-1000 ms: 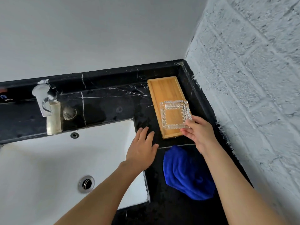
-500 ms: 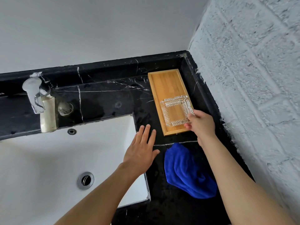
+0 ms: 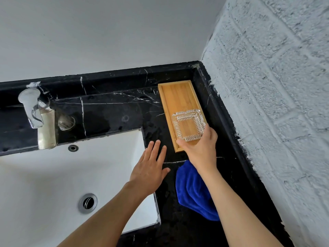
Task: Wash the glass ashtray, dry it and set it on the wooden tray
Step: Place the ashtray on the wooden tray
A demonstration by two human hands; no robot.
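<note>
Right hand [image 3: 201, 148] pinches the ashtray's [image 3: 188, 124] near corner over the near end of the tray [image 3: 176, 97], at 1 o'clock. Left hand [image 3: 150, 171] is spread flat, empty, by the sink [image 3: 44, 184]. Risks: wet glass slips from the corner pinch and chips; landing on the tray lip leaves it tilted.

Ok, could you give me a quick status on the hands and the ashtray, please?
Right hand gripping the glass ashtray by its near edge, over the wooden tray. Left hand open, flat, empty at the sink corner. Blue cloth aside; nothing in the way.
</note>
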